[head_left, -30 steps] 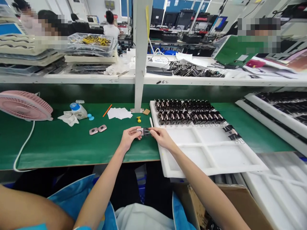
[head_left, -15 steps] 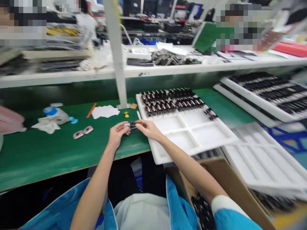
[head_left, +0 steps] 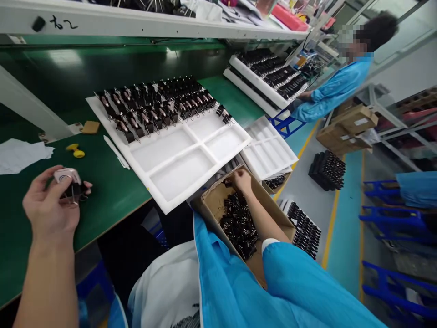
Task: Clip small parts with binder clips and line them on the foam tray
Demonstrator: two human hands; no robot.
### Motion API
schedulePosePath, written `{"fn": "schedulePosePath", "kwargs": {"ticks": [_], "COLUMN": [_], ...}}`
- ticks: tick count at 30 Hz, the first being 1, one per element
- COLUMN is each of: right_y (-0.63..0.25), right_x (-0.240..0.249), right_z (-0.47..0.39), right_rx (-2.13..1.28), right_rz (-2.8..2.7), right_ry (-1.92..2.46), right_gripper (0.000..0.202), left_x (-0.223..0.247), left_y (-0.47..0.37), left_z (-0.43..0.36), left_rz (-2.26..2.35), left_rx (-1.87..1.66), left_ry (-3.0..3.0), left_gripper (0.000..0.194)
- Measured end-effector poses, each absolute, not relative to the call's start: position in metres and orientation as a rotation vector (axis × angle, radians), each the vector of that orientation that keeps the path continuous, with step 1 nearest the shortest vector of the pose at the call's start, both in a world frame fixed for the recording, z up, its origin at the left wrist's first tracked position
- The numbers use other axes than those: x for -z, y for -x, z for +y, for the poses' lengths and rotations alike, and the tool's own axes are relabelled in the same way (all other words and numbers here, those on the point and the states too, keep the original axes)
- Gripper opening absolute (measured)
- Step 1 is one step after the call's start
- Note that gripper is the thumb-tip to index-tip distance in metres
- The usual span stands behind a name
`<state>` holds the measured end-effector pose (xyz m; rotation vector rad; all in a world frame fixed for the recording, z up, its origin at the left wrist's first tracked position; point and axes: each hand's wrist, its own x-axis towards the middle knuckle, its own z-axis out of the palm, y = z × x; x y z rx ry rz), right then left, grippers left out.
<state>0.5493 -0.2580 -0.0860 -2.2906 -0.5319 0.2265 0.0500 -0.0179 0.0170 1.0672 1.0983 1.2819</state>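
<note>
My left hand (head_left: 54, 198) is closed around a small pinkish device with rounded corners (head_left: 67, 174), above the green table. A black binder clip (head_left: 73, 193) with wire handles is clamped on it, partly hidden by my fingers. My right hand (head_left: 241, 180) reaches into the far end of a cardboard box (head_left: 213, 200) that holds a heap of black binder clips (head_left: 239, 228). Its fingers are pinched by the box wall, and a dark piece shows at the tips, too small to make out.
A white divided tray (head_left: 170, 180) bears rows of clipped devices (head_left: 160, 105). On the green table (head_left: 102, 200) lie a yellow knob-like piece (head_left: 75, 150), a tan block (head_left: 90, 127) and white paper (head_left: 23, 156). Filled trays (head_left: 262, 84) stand farther right, near a person in blue (head_left: 341, 86).
The view has swung right. My hands have parted: the left keeps the device with its clip, while the right has moved from it into the box of binder clips.
</note>
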Motion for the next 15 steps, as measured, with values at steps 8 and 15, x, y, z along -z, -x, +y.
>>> {"fn": "schedulePosePath", "kwargs": {"ticks": [8, 15], "right_y": [-0.555, -0.562], "right_x": [0.159, 0.151], "right_z": [-0.278, -0.282], "right_rx": [-0.549, -0.636], "right_rz": [-0.616, -0.752], "right_ry": [2.507, 2.523], "right_gripper": [0.013, 0.017], "left_x": [-0.020, -0.014], "left_y": [-0.057, -0.058], "left_z": [-0.023, -0.012], "left_rz": [1.134, 1.158], "left_rx": [-1.245, -1.320], "left_ry": [-1.154, -1.099], "left_gripper": [0.022, 0.040]}}
